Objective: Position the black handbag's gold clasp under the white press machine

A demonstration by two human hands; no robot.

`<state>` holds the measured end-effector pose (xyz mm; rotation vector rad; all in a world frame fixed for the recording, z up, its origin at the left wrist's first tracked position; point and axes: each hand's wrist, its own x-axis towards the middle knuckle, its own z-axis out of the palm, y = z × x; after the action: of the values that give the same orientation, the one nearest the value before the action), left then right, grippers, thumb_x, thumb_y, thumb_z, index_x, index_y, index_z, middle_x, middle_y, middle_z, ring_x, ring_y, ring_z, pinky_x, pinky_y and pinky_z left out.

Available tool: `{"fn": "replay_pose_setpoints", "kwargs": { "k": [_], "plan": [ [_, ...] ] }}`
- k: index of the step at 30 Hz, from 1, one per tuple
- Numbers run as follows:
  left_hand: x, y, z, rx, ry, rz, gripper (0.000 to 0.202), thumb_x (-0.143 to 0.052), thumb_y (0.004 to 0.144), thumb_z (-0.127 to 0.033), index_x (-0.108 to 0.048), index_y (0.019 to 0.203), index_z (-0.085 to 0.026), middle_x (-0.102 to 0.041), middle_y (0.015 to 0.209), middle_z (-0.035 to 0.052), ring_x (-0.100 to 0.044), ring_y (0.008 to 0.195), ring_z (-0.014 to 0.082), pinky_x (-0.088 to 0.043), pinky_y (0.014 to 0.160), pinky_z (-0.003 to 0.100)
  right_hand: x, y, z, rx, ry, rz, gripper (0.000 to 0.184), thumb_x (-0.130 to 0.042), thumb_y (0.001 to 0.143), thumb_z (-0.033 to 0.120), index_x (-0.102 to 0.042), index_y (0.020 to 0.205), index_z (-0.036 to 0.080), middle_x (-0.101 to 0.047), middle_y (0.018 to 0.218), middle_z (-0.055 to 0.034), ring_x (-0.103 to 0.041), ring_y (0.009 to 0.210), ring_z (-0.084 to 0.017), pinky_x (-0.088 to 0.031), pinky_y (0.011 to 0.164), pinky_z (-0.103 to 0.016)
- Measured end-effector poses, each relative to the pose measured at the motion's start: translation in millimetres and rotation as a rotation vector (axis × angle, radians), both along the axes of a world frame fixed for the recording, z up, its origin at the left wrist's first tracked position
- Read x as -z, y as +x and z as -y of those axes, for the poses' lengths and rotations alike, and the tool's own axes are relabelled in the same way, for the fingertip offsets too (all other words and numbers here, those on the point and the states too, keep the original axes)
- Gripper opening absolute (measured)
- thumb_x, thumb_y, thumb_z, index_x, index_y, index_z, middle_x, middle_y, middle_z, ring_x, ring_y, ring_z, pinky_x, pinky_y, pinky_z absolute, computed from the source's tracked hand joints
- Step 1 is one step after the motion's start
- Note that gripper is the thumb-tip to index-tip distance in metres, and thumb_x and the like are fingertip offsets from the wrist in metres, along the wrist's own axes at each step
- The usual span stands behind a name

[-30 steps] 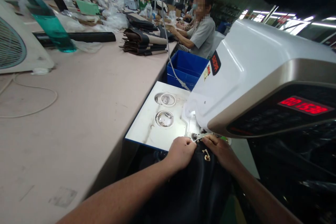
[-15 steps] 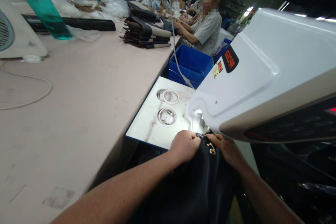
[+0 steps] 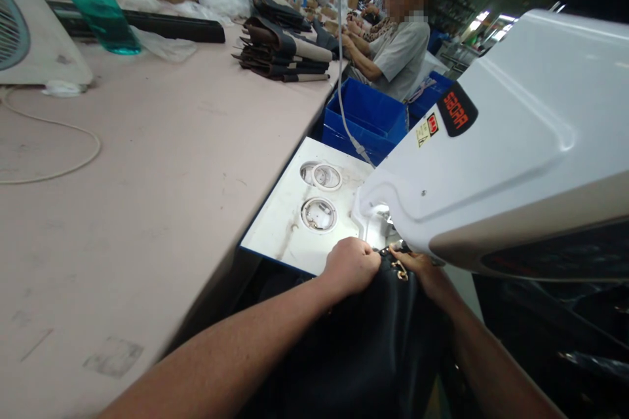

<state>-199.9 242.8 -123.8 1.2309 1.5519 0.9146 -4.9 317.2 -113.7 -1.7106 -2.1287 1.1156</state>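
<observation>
A black leather-like bag (image 3: 378, 334) hangs down in front of me, its top edge up against the working end of a white riveting or eyelet-style machine (image 3: 496, 137). My left hand (image 3: 352, 265) is closed on the bag's top edge, fingers curled in. On the other side of a gold-coloured metal clasp (image 3: 400, 270), my right hand (image 3: 423, 272) pinches the same edge. The machine's head partly covers the right fingers. Small shiny metal bits show along the edge between both hands. What lies under the machine head is hidden.
A white plate (image 3: 275, 236) with round parts cups (image 3: 319, 215) adjoins the machine. Leftward stretches a pale table (image 3: 162, 209) with stacked dark pieces (image 3: 285, 55), a teal bottle (image 3: 105, 19) and a fan-like device (image 3: 44, 46). Behind are a blue bin (image 3: 366, 114) and a seated person (image 3: 403, 46).
The view has shifted slightly, so the surroundings sit a little further right. Both hands keep hold of the bag's edge; the clasp has tilted slightly.
</observation>
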Motion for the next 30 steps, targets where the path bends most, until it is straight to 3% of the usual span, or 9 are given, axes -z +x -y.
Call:
{"fn": "replay_pose_setpoints", "kwargs": {
  "k": [2,5,14,19,23,30],
  "plan": [
    [-0.9,1.7,2.0,-0.013,-0.002,-0.006,0.034,-0.056,0.077,-0.024,-0.038,0.048,-0.02,-0.028,0.052,-0.0026,-0.036,0.055,0.0135,-0.02,0.057,0.034,3.8,3.8,-1.1,0.012,-0.015,-0.003,0.047,-0.062,0.078,0.062,-0.083,0.099,0.026,-0.074,0.13,-0.0057,-0.056,0.136,-0.04,-0.034,0.121,-0.053],
    [0.1,7.3,6.8,-0.059,0.008,-0.023,0.031,-0.056,0.078,-0.025,-0.043,0.05,-0.019,-0.035,0.051,-0.0018,-0.039,0.056,0.0139,-0.02,0.058,0.034,9.7,11.4,-1.8,0.054,-0.043,0.012,0.05,-0.062,0.08,0.064,-0.083,0.104,0.024,-0.075,0.127,-0.008,-0.062,0.128,-0.041,-0.039,0.118,-0.054],
    [10.8,23.4,13.1,-0.154,0.034,0.007,0.026,-0.057,0.08,-0.029,-0.06,0.057,-0.018,-0.053,0.056,0.0007,-0.044,0.058,0.0146,-0.022,0.06,0.032,17.6,20.3,-5.5,0.049,0.009,0.056,0.044,-0.068,0.077,0.064,-0.083,0.092,0.026,-0.079,0.117,-0.0075,-0.061,0.13,-0.042,-0.041,0.118,-0.052],
    [11.2,19.2,12.8,-0.118,0.052,0.039,0.029,-0.055,0.081,-0.029,-0.055,0.054,-0.019,-0.047,0.054,-0.0005,-0.04,0.057,0.0144,-0.022,0.059,0.033,5.1,15.3,2.9,0.096,-0.005,0.061,0.053,-0.064,0.074,0.063,-0.083,0.108,0.026,-0.072,0.133,-0.0052,-0.056,0.136,-0.042,-0.033,0.124,-0.057],
    [13.1,11.6,10.0,-0.09,0.06,0.122,0.032,-0.055,0.079,-0.028,-0.044,0.051,-0.02,-0.036,0.052,-0.0024,-0.039,0.056,0.0135,-0.021,0.057,0.033,-4.1,2.1,2.5,0.188,-0.019,0.08,0.055,-0.067,0.073,0.067,-0.082,0.103,0.024,-0.076,0.124,-0.008,-0.059,0.133,-0.041,-0.035,0.122,-0.055],
    [15.7,8.6,-2.1,-0.065,0.038,0.165,0.033,-0.057,0.075,-0.024,-0.039,0.047,-0.019,-0.029,0.05,-0.0029,-0.035,0.053,0.0113,-0.019,0.054,0.033,15.4,14.8,-8.6,0.139,0.126,0.059,0.048,-0.072,0.074,0.06,-0.082,0.102,0.022,-0.078,0.117,-0.0116,-0.06,0.13,-0.042,-0.044,0.114,-0.053]
  ]
}}
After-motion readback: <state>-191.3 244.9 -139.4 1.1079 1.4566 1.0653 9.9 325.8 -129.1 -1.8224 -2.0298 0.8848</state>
